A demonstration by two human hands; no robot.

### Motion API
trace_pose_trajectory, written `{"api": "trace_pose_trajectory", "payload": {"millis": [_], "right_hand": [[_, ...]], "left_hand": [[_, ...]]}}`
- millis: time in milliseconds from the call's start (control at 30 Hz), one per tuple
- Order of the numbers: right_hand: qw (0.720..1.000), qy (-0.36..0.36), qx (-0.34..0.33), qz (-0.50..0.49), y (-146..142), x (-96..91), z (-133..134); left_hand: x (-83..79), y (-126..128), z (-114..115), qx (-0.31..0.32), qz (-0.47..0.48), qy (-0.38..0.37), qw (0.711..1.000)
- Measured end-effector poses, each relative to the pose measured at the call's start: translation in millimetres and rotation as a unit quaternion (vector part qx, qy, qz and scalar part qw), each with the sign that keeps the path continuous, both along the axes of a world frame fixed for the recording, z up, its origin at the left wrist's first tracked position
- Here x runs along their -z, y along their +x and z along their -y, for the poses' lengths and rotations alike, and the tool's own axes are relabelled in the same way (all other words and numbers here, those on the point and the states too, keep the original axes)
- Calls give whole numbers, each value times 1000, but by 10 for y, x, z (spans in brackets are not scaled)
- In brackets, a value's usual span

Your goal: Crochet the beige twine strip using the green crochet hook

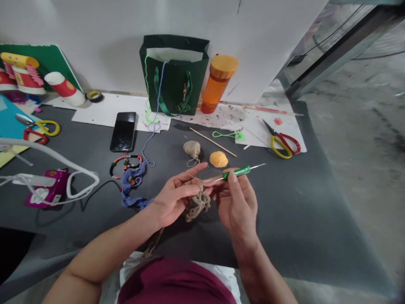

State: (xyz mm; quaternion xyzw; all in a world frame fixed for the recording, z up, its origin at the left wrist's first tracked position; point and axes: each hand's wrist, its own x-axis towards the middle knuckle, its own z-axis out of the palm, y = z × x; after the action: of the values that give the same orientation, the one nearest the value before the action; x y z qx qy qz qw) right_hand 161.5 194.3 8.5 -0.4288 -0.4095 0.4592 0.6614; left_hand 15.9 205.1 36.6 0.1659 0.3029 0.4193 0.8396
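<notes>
Between thumb and fingers, my left hand [172,198] pinches a beige crocheted piece [198,205], its index finger stretched out with yarn by it. My right hand [238,202] grips a crochet hook [238,173] by its green handle. The hook's metal shaft points left and meets the top of the crochet work; a second metal tip sticks out to the right. Just beyond my hands lie a ball of beige yarn [191,149] and a yellow-orange ball [219,159]. A strip of the beige work hangs below my left wrist toward my lap.
A dark green paper bag [177,84] and an orange bottle [218,86] stand at the back. Scissors [282,141] lie at right, a thin stick [212,142] mid-table. Leftward are a black phone [123,131], blue crochet [131,190], a beaded bracelet [114,165] and a purple box [47,190].
</notes>
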Motion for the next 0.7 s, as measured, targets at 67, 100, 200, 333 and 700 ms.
{"api": "trace_pose_trajectory", "payload": {"millis": [67,100,200,333,700], "right_hand": [[999,-16,-38,-36,-16,-20,-5],[997,-26,-48,-51,-30,-36,1],[994,-60,-44,-79,-88,-89,39],[991,-79,-35,-99,-142,-116,71],[998,-52,5,-42,-109,-96,53]], "left_hand": [[0,5,3,0,8,4,1000],[-4,8,7,-9,3,7,1000],[-26,15,29,-45,-37,19,998],[-50,12,47,-67,-67,41,995],[28,16,51,-70,-94,89,989]]}}
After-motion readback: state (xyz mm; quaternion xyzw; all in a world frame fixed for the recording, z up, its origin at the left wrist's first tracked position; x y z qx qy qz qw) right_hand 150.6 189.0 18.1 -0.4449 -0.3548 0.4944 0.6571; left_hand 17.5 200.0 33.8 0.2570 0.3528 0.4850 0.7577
